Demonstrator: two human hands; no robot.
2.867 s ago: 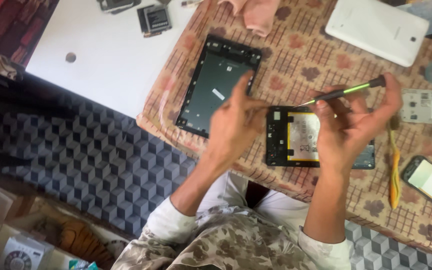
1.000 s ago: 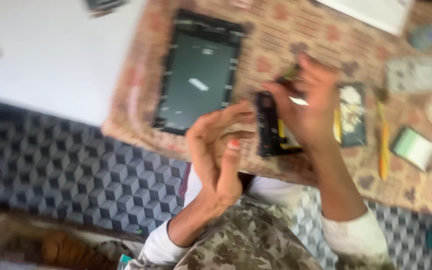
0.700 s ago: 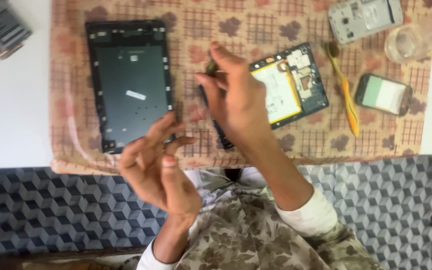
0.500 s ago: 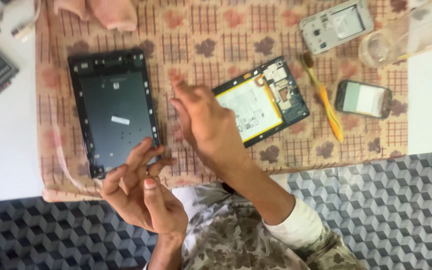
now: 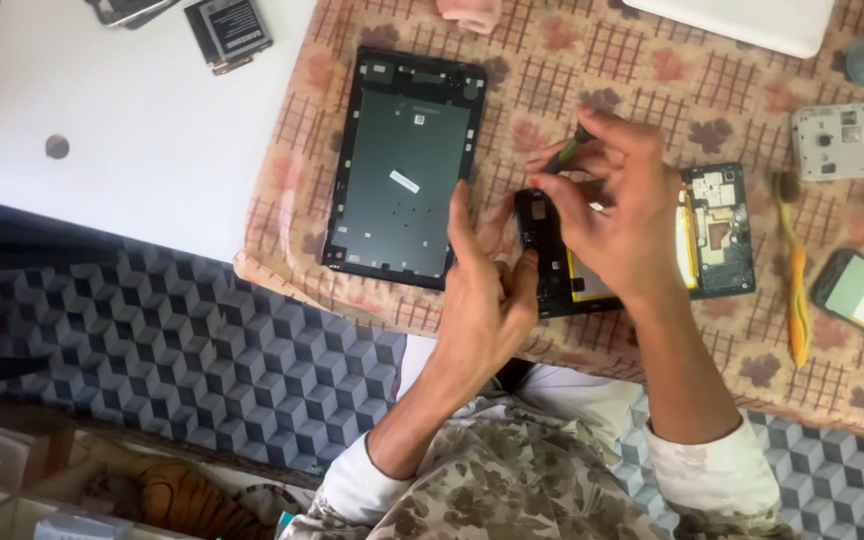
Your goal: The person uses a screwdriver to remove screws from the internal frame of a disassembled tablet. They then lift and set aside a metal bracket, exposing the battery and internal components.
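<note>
The opened tablet point(image 5: 717, 235), long axis sideways, lies beneath the right hand point(image 5: 617, 225) pinching a screwdriver point(image 5: 564, 152); the left hand point(image 5: 482, 290), fingers spread, steadies its left end.

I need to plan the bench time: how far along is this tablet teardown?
Done: the black back cover is off and lies on the patterned cloth, beside the opened tablet, whose boards are exposed. In hand: the right hand holds a green-handled tool to the tablet's near end, while the left hand steadies that edge. Left: the boards are in place and the cover remains off.
</note>
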